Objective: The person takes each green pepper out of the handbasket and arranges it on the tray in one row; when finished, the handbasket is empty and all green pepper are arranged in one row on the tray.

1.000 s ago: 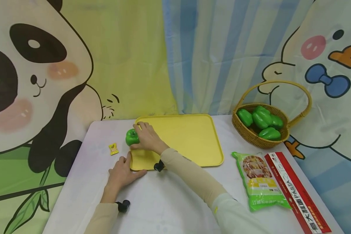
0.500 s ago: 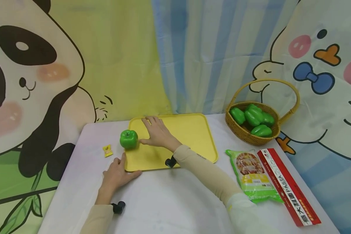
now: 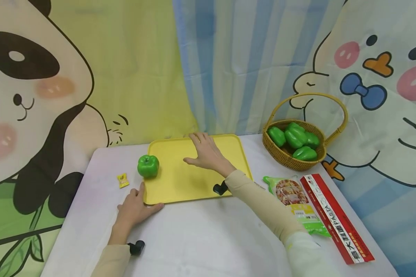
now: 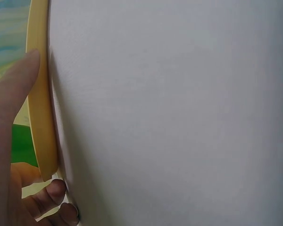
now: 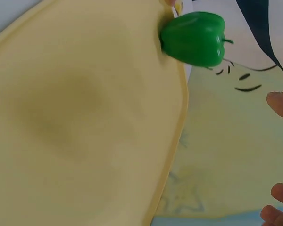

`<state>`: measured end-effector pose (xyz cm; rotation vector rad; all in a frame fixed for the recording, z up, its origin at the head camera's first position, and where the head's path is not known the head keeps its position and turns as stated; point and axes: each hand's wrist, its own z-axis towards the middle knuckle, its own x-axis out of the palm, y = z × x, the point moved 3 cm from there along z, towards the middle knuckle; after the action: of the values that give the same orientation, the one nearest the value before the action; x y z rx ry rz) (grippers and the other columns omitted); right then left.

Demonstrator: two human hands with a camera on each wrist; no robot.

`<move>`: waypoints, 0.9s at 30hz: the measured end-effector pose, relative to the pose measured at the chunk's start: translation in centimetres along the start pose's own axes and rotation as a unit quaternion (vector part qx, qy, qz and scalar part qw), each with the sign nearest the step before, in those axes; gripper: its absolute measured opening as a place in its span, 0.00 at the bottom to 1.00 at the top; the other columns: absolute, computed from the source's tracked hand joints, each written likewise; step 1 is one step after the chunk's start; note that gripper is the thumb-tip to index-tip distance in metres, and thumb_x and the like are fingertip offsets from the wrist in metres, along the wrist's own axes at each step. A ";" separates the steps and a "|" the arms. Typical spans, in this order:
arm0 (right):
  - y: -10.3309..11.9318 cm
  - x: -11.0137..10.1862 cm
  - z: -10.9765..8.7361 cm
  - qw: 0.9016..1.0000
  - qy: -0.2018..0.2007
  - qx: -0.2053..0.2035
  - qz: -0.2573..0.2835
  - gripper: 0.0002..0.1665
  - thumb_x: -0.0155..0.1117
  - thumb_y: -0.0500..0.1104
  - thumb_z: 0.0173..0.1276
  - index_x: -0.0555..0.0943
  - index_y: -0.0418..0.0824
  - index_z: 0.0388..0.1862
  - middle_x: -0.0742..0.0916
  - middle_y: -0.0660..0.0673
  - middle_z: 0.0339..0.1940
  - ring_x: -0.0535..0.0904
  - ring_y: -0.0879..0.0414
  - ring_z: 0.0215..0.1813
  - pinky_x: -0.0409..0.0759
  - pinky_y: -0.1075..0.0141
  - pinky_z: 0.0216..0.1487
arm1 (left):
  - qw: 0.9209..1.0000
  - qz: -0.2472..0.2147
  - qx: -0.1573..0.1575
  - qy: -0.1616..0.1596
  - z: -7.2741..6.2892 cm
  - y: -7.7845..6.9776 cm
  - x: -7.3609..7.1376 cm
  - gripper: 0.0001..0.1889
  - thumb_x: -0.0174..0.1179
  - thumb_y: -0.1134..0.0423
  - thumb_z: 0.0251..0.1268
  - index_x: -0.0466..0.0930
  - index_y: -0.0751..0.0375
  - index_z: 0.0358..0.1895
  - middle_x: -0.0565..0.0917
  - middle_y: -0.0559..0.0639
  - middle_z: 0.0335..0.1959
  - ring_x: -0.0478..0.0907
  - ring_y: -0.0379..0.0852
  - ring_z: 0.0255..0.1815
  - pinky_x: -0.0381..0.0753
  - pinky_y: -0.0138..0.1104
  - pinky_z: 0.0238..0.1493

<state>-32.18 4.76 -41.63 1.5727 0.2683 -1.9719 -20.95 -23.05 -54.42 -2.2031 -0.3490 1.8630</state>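
In the head view, a glossy green bell pepper (image 3: 148, 166) sits at the left edge of the yellow tray (image 3: 180, 188). My left hand (image 3: 131, 209) rests at the tray's near left corner. Its thumb (image 4: 26, 77) lies straight along the rim in the left wrist view, with the forefinger round on the other side of the corner. Over the tray's middle my right hand (image 3: 209, 154) has its fingers spread and holds nothing. The right wrist view shows the pepper (image 5: 195, 38) at the tray's rim, apart from the right fingertips (image 5: 278, 101).
A wicker basket (image 3: 292, 164) with several green peppers stands at the back right. In front of it lie a green food packet (image 3: 298, 204) and a long red pasta box (image 3: 336, 219). A small yellow wrapped candy (image 3: 123, 180) lies left of the tray.
My right hand has let go of the green pepper and moved right over the tray. The pepper stays at the tray's left edge. The left hand keeps its place while the head view turns right.
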 end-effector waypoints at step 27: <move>-11.2 -4.6 -7.3 0.995 -0.053 0.079 -0.010 0.53 0.72 0.62 0.62 0.64 0.34 0.75 0.72 0.33 0.71 0.67 0.35 0.70 0.67 0.39 0.70 | 1.000 -0.002 0.005 -0.004 -0.2 0.0 0.0 0.69 0.58 0.18 0.48 0.43 0.67 0.81 0.72 0.69 0.54 0.75 0.60 0.47 0.69 0.75 0.48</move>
<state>-31.93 18.93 -41.61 1.5591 0.0858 -2.1289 -20.78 -23.06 -54.35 -2.1873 -0.3439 1.8686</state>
